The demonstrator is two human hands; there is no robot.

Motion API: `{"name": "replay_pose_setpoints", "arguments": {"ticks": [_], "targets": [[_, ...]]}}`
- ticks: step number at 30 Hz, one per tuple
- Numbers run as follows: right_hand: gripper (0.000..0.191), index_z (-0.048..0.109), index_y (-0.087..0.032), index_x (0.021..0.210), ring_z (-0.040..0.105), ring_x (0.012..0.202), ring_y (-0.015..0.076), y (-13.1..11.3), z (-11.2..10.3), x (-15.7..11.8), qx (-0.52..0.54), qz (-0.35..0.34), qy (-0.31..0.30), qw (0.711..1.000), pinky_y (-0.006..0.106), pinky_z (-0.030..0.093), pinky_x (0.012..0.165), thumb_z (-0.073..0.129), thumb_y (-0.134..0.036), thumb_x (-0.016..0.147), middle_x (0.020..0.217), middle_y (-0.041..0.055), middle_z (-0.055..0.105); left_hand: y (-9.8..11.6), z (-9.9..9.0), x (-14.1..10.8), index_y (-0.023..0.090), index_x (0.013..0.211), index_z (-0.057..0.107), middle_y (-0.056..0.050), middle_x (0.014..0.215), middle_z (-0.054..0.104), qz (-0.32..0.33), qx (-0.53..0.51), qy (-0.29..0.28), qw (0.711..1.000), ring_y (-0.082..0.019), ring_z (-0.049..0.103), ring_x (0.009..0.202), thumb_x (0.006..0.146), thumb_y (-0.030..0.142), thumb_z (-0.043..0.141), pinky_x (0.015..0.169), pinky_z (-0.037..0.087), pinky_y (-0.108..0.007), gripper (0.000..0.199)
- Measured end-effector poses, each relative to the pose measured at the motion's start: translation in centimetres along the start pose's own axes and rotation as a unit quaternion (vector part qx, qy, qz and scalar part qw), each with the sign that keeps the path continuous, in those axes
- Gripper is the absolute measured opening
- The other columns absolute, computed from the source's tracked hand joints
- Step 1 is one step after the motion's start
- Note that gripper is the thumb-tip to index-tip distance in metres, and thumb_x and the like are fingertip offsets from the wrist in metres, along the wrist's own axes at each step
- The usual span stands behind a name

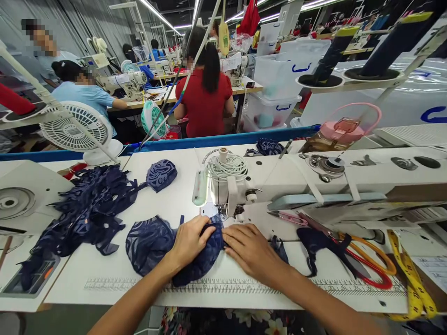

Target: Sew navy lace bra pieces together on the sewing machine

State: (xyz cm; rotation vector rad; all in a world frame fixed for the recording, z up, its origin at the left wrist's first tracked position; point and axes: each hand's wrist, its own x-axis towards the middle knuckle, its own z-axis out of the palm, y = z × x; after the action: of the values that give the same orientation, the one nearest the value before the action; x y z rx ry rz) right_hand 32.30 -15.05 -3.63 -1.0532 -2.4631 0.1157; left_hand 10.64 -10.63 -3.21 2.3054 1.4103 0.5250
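Note:
A navy lace bra (150,246) lies on the white table, its far edge by the needle area of the sewing machine (279,179). My left hand (188,242) presses on the cup nearer the needle, thumb and fingers closed on the fabric. On the right edge of that cup, my right hand (249,251) has its fingers together and holds the cloth; the fingertips are partly hidden. A small dark piece of fabric (279,249) shows just beyond my right wrist.
Navy fabric strips (94,204) are heaped at left, near a loose lace cup (161,175). Orange-and-red-handled scissors (377,279), dark fabric (321,244) and a yellow tape measure (412,279) lie at right. A white fan (77,125) stands behind. Several people sit beyond.

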Motion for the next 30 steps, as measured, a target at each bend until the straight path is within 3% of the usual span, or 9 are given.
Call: {"name": "replay_pose_setpoints", "arguments": {"ticks": [5,13,23,26,30], "targets": [[0.025,0.061,-0.016,0.115,0.055,0.111,0.0242,-1.2,0.5,-0.4,-0.005,0.010,0.013,1.000,0.041,0.039,0.093,0.054,-0.029,0.096,0.118,0.0105,0.065,1.2,-1.0,0.0,0.023,0.083,0.061,0.000,0.085,0.066,-0.049,-0.041,0.010,0.998,-0.016,0.062,0.080,0.091,0.030,0.055,0.074,0.043,-0.025,0.013],[0.022,0.061,-0.016,0.114,0.056,0.112,0.0243,-1.0,0.6,-0.5,-0.006,0.012,0.022,1.000,0.043,0.038,0.094,0.052,-0.026,0.096,0.117,0.0103,0.066,1.2,-0.1,1.6,0.022,0.081,0.064,-0.001,0.081,0.069,-0.137,0.003,0.004,0.991,-0.018,0.062,0.074,0.088,0.032,0.056,0.065,0.037,-0.025,0.014],[0.022,0.061,-0.015,0.114,0.055,0.113,0.0249,-1.3,0.6,-0.5,0.011,0.020,0.032,0.999,0.043,0.036,0.096,0.050,-0.025,0.097,0.118,0.0096,0.066,1.7,-0.7,2.4,0.021,0.083,0.067,-0.004,0.083,0.072,-0.206,0.023,-0.056,0.977,-0.021,0.066,0.077,0.084,0.034,0.056,0.062,0.036,-0.025,0.017],[0.023,0.061,-0.017,0.114,0.058,0.104,0.0218,-0.6,-0.2,0.0,0.043,0.027,0.018,0.999,0.040,0.039,0.092,0.046,-0.018,0.097,0.112,0.0088,0.067,1.4,-0.9,2.9,0.020,0.081,0.067,-0.004,0.078,0.070,-0.205,0.029,-0.071,0.976,-0.021,0.065,0.073,0.081,0.035,0.059,0.058,0.033,-0.025,0.017],[0.047,0.056,-0.018,0.127,0.060,0.085,0.0213,1.0,-0.4,1.3,0.005,0.055,0.000,0.998,0.038,0.042,0.081,0.037,-0.001,0.088,0.092,0.0090,0.068,1.1,-1.4,3.6,0.021,0.079,0.066,-0.002,0.074,0.069,-0.194,0.031,-0.091,0.976,-0.022,0.066,0.073,0.078,0.033,0.063,0.056,0.035,-0.024,0.013]]}}
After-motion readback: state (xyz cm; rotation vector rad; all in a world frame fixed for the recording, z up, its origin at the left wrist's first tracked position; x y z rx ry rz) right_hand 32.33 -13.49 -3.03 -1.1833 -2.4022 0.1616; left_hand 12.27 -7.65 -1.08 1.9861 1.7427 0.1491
